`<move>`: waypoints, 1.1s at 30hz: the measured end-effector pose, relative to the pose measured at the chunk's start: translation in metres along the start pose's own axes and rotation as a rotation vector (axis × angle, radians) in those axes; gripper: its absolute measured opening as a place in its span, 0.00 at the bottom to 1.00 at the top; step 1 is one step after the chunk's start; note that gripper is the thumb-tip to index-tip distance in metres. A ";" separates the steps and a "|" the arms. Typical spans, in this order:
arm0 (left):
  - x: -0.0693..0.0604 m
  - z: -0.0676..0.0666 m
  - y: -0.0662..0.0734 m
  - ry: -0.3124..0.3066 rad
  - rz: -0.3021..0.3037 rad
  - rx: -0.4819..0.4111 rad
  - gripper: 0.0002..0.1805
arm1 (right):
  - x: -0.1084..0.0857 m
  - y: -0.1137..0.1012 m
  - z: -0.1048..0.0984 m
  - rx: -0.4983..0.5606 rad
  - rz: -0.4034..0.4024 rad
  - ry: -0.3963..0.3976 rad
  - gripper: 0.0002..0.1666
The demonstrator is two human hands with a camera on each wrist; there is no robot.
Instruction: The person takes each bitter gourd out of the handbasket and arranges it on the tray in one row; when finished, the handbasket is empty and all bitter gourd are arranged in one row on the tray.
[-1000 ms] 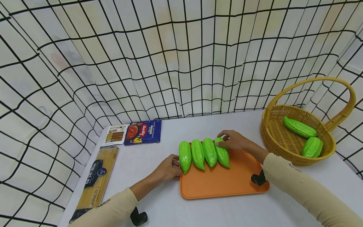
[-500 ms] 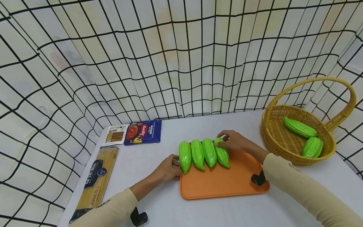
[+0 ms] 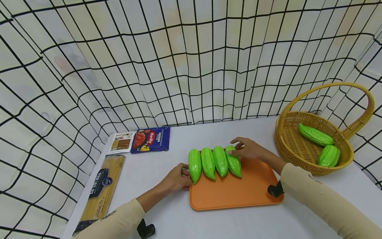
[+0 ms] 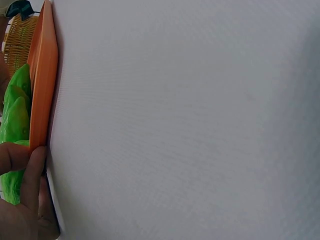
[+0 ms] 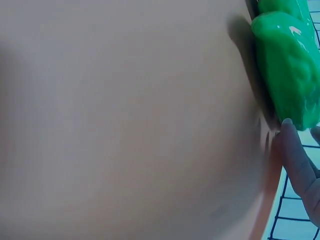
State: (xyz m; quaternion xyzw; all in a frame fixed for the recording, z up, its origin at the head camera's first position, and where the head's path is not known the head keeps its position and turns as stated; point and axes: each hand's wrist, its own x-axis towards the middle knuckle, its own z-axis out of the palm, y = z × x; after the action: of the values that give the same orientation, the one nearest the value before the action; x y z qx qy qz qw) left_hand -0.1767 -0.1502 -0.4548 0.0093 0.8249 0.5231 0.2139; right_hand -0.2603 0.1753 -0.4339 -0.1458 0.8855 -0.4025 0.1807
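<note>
A row of several bright green bitter melons [image 3: 208, 163] lies along the left and back part of an orange tray [image 3: 232, 196]. My left hand [image 3: 176, 177] holds the tray's left edge; in the left wrist view its thumb and fingers pinch the rim [image 4: 42, 95]. My right hand [image 3: 246, 148] is at the back end of the rightmost bitter melon [image 3: 234, 164]. In the right wrist view, one fingertip touches the end of that melon [image 5: 290, 70], and another finger is apart from it. Part of the right hand lies outside the wrist view.
At the right stands a wicker basket [image 3: 293, 156] with a tall handle, holding two more bitter melons [image 3: 315, 134]. A blue Barilla pouch [image 3: 150, 140], a white packet [image 3: 121, 142] and a pack of spaghetti [image 3: 101, 189] lie at the left. Black netting [image 3: 191, 76] borders the table.
The right hand's fingers have loosened slightly at the rightmost bitter melon, and its forearm has shifted a little rightward. The left hand, tray and melons show no clear movement.
</note>
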 end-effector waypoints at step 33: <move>0.000 -0.001 -0.001 -0.004 0.003 0.006 0.37 | -0.067 0.018 -0.086 -0.011 -0.133 -0.027 0.31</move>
State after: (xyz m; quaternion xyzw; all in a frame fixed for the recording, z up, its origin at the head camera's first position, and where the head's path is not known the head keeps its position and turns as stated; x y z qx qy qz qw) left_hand -0.1768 -0.1510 -0.4552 0.0124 0.8259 0.5211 0.2149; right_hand -0.2397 0.2705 -0.3815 -0.2107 0.8736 -0.4066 0.1645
